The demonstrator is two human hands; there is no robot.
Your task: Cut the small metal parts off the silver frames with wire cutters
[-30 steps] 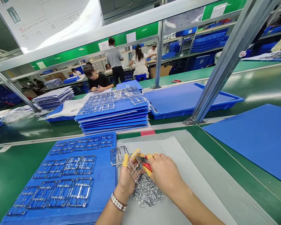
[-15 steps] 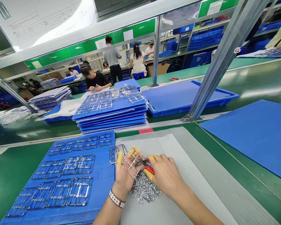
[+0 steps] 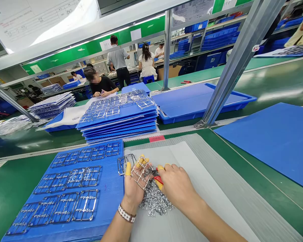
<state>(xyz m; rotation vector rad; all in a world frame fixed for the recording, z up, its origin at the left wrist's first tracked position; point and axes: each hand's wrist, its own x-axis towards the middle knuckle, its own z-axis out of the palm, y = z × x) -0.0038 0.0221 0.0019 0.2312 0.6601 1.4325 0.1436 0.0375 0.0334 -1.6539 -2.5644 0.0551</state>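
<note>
A square wire frame (image 3: 142, 179) with small twisted chain pieces across it rests tilted in my left hand (image 3: 132, 191), whose fingers curl around its edges. My right hand (image 3: 178, 186) grips red-handled pliers (image 3: 158, 180); their jaws point at the frame's right side, too small to make out clearly. Yellow finger cots cover several fingertips on both hands. Beneath the hands lies a heap of small silvery chain links (image 3: 157, 201). Just behind my left hand, another wire frame (image 3: 125, 164) lies at the edge of the blue board.
Rows of wire frames (image 3: 86, 205) lie on a blue corrugated board (image 3: 111, 201) at left. White sheeting (image 3: 202, 188) covers the bench under the heap. Beyond stand stacked blue boards (image 3: 121, 129), a blue tray (image 3: 232, 106) and a metal post (image 3: 232, 74). Co-workers are farther back.
The view has shifted slightly. My right hand and the pliers have moved a little, and less of the red handles shows. My left hand keeps hold of the same wire frame.
</note>
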